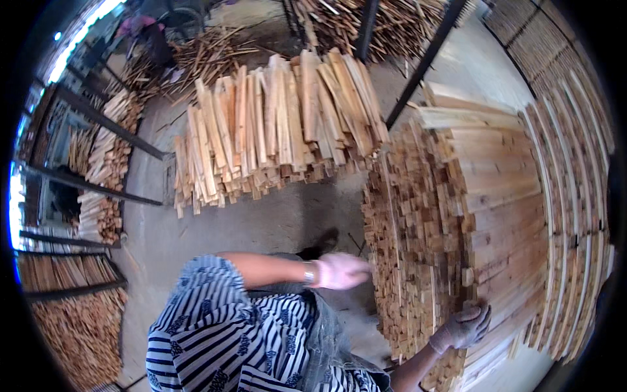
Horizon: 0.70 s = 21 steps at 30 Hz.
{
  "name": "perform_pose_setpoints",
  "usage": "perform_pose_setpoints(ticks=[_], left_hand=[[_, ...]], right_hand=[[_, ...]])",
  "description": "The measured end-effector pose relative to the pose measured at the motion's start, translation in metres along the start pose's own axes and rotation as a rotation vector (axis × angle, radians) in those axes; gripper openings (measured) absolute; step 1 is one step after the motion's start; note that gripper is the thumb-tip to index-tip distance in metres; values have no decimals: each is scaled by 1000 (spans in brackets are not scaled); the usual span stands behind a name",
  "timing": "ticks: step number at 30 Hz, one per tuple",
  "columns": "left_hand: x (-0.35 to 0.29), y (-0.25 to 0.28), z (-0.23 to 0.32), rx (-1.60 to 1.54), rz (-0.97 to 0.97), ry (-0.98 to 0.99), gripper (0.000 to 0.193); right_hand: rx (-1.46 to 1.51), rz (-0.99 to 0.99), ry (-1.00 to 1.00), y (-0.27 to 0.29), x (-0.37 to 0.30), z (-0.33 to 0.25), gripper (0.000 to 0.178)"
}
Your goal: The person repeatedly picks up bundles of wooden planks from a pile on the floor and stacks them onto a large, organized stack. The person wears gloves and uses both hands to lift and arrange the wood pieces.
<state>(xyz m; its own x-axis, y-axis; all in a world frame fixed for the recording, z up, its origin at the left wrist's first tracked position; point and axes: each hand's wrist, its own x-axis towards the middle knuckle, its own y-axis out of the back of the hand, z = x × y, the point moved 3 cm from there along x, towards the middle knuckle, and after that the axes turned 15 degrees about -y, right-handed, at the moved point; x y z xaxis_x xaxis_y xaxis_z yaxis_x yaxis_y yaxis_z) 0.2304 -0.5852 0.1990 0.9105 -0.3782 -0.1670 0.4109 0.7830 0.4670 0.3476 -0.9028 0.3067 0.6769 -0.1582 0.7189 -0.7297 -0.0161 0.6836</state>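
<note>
My left hand (pixel 343 271), in a pale pinkish glove and blurred by motion, is held over the floor just left of a tall stack of wooden boards (pixel 499 196). Nothing shows in it, and the blur hides how its fingers are set. My right hand (pixel 464 328), in a greyish glove, rests on the near part of this stack. Its fingers are bent and slightly apart over the board ends, and I see no board lifted in it. The stack's many uneven ends (pixel 411 228) face me, and long flat boards lie on its top.
Ahead lies a wide pile of loose slats (pixel 281 121). Layered boards (pixel 571 215) stand at the far right. More wood piles (pixel 78 326) line the left, among dark metal posts (pixel 428 62). Another person (pixel 150 39) is at the far left back.
</note>
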Motion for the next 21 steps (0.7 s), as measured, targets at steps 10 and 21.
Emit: perform_pose_setpoints(ticks=[10, 21], left_hand=[[-393, -31, -374, 439, 249, 1023, 47], [-522, 111, -491, -717, 1430, 967, 44]], right_hand=[[798, -1353, 128, 6, -222, -191, 20], [311, -2009, 430, 13, -482, -490, 45]])
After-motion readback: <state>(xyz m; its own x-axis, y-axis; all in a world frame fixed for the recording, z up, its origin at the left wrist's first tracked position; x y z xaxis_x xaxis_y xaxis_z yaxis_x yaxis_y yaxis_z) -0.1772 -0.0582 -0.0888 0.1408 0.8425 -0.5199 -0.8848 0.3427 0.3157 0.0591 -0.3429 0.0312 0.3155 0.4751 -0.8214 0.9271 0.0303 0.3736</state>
